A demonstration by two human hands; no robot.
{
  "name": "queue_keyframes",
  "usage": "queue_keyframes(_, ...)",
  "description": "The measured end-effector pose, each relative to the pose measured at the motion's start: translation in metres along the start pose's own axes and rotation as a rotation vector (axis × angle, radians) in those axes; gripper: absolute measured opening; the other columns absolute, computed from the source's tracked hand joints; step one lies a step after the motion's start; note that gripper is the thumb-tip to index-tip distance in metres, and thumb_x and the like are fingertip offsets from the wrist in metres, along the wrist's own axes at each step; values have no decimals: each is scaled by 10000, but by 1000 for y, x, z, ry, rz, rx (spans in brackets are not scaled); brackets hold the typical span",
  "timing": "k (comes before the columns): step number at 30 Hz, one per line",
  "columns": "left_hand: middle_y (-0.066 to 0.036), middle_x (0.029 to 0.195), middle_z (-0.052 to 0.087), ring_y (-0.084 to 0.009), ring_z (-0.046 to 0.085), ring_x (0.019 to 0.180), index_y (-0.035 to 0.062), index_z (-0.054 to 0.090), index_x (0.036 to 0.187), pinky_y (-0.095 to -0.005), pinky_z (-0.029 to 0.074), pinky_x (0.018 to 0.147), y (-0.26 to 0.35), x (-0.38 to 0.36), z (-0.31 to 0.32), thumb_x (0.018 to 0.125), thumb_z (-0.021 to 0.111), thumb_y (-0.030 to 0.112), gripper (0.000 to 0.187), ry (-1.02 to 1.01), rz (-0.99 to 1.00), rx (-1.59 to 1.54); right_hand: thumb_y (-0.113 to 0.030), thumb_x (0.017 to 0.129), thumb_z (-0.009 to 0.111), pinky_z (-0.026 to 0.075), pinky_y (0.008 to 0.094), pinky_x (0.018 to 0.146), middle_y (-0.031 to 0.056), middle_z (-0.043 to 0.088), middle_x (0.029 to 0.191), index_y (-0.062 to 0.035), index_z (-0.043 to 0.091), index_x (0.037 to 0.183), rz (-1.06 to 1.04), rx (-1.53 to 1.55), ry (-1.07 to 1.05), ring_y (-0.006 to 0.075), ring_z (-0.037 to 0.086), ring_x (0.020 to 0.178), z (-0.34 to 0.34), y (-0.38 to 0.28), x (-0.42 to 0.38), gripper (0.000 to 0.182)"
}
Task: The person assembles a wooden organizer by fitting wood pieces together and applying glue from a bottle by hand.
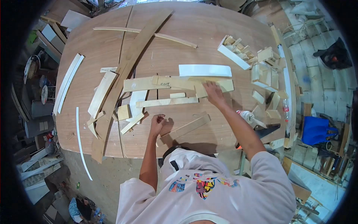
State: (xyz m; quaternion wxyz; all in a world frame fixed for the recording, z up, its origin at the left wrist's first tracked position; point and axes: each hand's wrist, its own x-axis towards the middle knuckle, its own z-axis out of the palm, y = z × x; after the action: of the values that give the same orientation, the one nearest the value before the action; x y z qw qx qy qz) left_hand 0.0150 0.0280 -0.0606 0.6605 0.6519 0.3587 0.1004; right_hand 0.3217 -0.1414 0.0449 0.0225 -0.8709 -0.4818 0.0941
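Observation:
My right hand [213, 93] rests over a small square wooden piece [200, 90], its fingers bent down at the piece's right side. That piece lies across a long pale board [141, 85] with dark handwriting on it. Closer to me, my left hand [158, 121] hovers near the tabletop with curled fingers; whatever they hold, if anything, is hidden. A thin wooden strip [167, 102] and a small block [177, 95] lie between the hands and the long board. Below my left hand's right side is another loose board [186, 128]. A white panel [205, 70] sits just beyond the long board.
A long brown plank [130, 63] crosses the large wooden table [93, 48] diagonally. Small box-like wooden assemblies [264, 74] stand at the right. Nearby are a handsaw [267, 130], a white roll [246, 116] and a clear bottle [286, 110]. A blue bag [317, 130] is on the floor.

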Motion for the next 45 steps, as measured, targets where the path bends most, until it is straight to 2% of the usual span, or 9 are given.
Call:
queue_keyframes(6,-67,714,604,-128,551,647,-21,605,837,-269,441,606,17,6,-10,749,602,147,190,-92,-175,205,26,631,657,426,403,937,173,439,1262,-50,405,1249,71,380,180,349,433,1171,-57,44,-14,672)
queue_keyframes(11,-106,695,604,-176,562,630,-10,595,816,-299,447,602,120,32,20,755,617,199,220,-128,-42,525,-31,625,714,427,359,930,183,481,1240,-28,345,1287,223,703,285,302,516,1105,-90,121,-35,757)
queue_keyframes(16,-130,966,588,-278,559,911,36,582,954,-375,444,794,154,88,66,721,656,106,255,-43,559,781,-118,620,709,480,340,818,194,520,1178,-27,270,1353,427,887,229,240,570,1011,-95,165,-55,860)
queue_keyframes(20,-102,1220,468,-297,411,1169,107,474,1191,-447,354,945,153,125,90,673,696,96,563,-175,584,1045,-116,617,678,493,320,776,196,508,1199,-46,208,1397,472,999,196,231,595,962,-84,173,-66,913)
queue_keyframes(24,-86,1222,476,-280,420,1168,121,462,1217,-439,350,942,141,148,101,671,714,123,600,-217,613,1203,-79,663,686,506,306,781,164,494,1195,-12,269,1341,379,807,307,212,581,955,-67,174,-68,799)
queue_keyframes(30,-74,1199,486,-243,441,1158,104,503,1173,-470,344,952,161,144,108,620,744,110,602,-386,537,1319,-89,671,681,516,310,762,170,485,1209,-9,264,1343,488,1158,242,221,588,944,-90,148,-78,795)
queue_keyframes(32,-77,1169,492,-260,460,1118,125,474,1195,-451,342,918,157,151,107,602,776,164,666,-413,576,1376,-83,683,669,523,308,732,166,523,1159,-2,286,1338,441,879,312,210,590,941,-85,153,-79,763)
queue_keyframes(36,-87,1137,494,-258,472,1099,115,495,1157,-467,345,911,145,157,108,621,749,116,593,-423,617,1358,-115,701,665,502,311,761,135,580,1084,4,341,1306,526,1191,292,199,584,945,-85,150,-86,696)
queue_keyframes(45,-48,1126,507,-228,470,1115,106,523,1105,-499,331,951,170,190,121,627,714,62,517,-243,662,1319,-103,690,635,496,312,741,126,583,1067,-19,428,1258,606,1130,140,176,587,894,-80,158,-75,610)
